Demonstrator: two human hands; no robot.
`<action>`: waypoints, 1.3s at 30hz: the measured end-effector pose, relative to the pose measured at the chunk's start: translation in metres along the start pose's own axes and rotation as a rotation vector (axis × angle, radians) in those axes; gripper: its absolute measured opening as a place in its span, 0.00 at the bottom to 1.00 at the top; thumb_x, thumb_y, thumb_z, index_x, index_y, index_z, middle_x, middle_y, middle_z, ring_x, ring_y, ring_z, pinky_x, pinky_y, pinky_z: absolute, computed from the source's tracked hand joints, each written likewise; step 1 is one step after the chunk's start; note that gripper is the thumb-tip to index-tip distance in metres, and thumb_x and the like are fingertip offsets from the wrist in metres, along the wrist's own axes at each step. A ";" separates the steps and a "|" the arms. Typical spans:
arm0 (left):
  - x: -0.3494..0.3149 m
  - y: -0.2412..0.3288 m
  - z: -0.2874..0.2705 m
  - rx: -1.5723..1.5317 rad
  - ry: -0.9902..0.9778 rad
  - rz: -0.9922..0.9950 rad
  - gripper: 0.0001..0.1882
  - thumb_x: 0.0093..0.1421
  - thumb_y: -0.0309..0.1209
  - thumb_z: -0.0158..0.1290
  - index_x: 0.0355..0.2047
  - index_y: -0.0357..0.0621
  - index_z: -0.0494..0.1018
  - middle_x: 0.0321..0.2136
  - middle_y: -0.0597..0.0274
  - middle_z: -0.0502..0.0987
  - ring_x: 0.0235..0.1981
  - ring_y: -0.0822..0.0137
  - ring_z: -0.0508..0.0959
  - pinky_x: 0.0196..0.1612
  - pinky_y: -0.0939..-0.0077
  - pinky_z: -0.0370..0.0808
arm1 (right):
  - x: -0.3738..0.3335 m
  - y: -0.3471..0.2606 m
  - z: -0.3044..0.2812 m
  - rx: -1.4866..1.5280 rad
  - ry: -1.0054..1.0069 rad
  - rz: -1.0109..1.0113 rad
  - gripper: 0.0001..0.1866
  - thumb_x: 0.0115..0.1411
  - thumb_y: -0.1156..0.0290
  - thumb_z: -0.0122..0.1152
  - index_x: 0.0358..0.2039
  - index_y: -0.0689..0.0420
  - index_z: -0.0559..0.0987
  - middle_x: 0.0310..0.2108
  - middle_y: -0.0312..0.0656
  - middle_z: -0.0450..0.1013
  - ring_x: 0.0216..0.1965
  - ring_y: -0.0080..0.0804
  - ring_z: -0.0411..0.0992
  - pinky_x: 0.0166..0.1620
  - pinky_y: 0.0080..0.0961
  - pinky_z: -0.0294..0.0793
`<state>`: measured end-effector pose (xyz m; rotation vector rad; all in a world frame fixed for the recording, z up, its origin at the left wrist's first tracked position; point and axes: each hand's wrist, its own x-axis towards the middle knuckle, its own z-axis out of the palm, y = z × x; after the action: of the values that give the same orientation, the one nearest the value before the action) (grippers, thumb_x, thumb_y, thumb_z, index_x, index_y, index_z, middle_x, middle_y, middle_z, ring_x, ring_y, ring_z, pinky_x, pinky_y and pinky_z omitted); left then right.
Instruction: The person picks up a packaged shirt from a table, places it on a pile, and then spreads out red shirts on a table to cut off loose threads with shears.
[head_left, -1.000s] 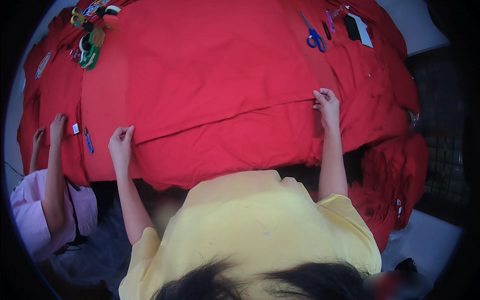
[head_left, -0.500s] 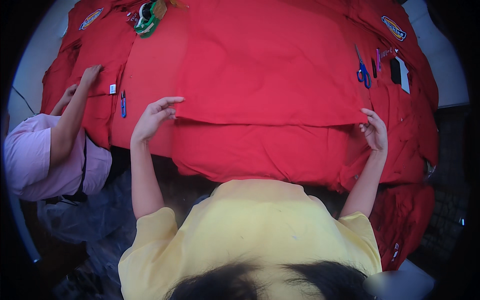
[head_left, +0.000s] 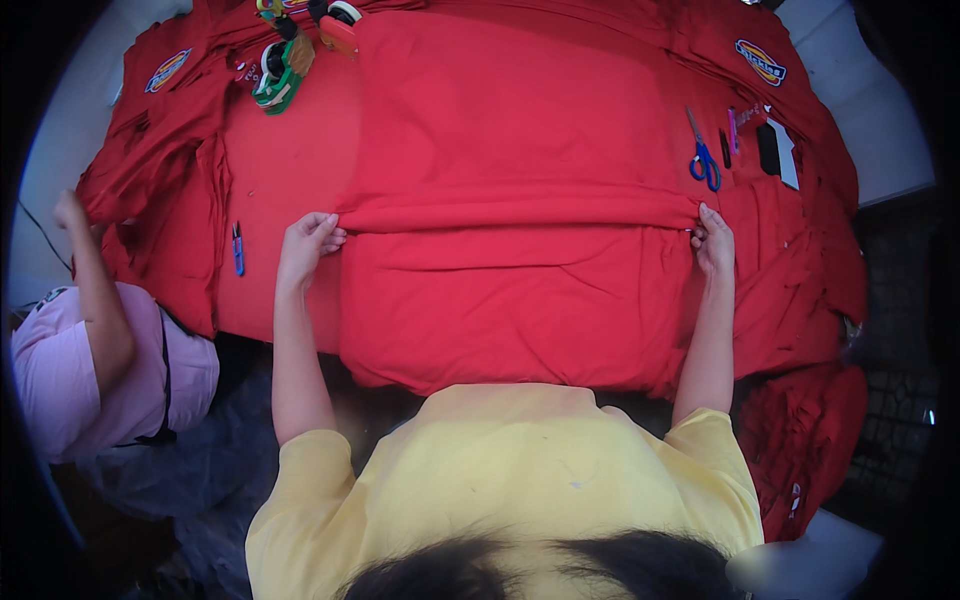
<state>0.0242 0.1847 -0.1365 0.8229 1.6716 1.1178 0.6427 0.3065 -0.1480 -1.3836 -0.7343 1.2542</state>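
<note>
A large red garment [head_left: 520, 120] lies spread before me, with a narrow folded band running across it from side to side. My left hand [head_left: 308, 245] pinches the band's left end, and my right hand [head_left: 712, 240] pinches its right end. Both hands are closed on the cloth, and the band is stretched fairly straight between them. Below it, the nearer part of the red cloth [head_left: 510, 310] lies wrinkled toward the table's front edge.
Blue-handled scissors [head_left: 704, 160], a pink pen [head_left: 733, 131] and a black-and-white card [head_left: 778, 155] lie to the right. On the left are blue thread snips [head_left: 238, 249] and a green tape dispenser [head_left: 283, 75]. A co-worker in pink [head_left: 110, 360] handles red cloth there.
The garment's near edge has been turned into a folded band, and both my hands have closed in slightly toward each other. The co-worker's arm has moved left, lifting cloth.
</note>
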 end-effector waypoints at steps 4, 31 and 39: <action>-0.002 0.007 -0.003 0.174 -0.067 0.071 0.14 0.59 0.34 0.55 0.41 0.38 0.72 0.30 0.66 0.76 0.29 0.78 0.73 0.35 0.85 0.69 | -0.003 0.003 -0.008 -0.274 0.128 -0.320 0.07 0.61 0.67 0.57 0.34 0.57 0.77 0.25 0.31 0.68 0.26 0.21 0.66 0.31 0.18 0.67; 0.002 0.045 0.058 0.882 0.167 0.651 0.09 0.58 0.30 0.52 0.36 0.38 0.76 0.39 0.56 0.75 0.39 0.59 0.74 0.45 0.68 0.70 | -0.134 0.049 0.123 -1.166 -0.402 -1.077 0.19 0.49 0.83 0.52 0.44 0.60 0.75 0.51 0.44 0.68 0.59 0.45 0.60 0.63 0.49 0.53; 0.013 0.064 0.154 0.945 -0.085 0.788 0.09 0.54 0.31 0.57 0.32 0.39 0.75 0.28 0.57 0.74 0.33 0.58 0.73 0.40 0.65 0.70 | -0.076 0.057 0.160 -1.163 -0.208 -1.243 0.18 0.49 0.79 0.52 0.43 0.59 0.75 0.46 0.43 0.69 0.52 0.41 0.65 0.58 0.45 0.59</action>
<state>0.1660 0.2667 -0.1042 2.2284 1.8277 0.6788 0.4598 0.2706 -0.1596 -1.1564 -2.2151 -0.1442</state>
